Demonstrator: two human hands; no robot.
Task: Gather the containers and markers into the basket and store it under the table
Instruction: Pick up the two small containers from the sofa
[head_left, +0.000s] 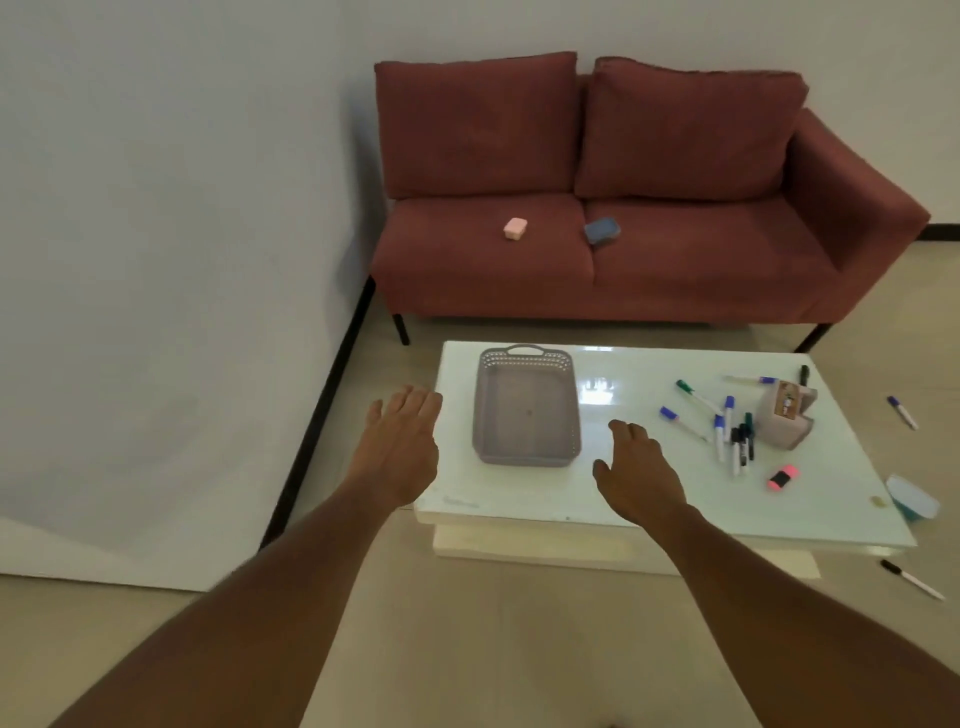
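Observation:
An empty grey basket (525, 410) with a handle sits on the left part of the white low table (649, 499). My left hand (400, 441) hovers open just left of the basket, at the table's corner. My right hand (636, 467) hovers open to the basket's right, over the table. Several markers (722, 421) lie scattered on the table's right side beside a pink holder (784, 415). A small pink and black object (783, 477) lies near them. A pink container (515, 228) and a blue container (602, 230) rest on the sofa seat.
A red sofa (675, 260) stands behind the table against the wall. A teal container (914, 501) sits on the floor at the table's right edge. Two markers lie on the floor, one at the right (903, 412), one near the front right corner (911, 578).

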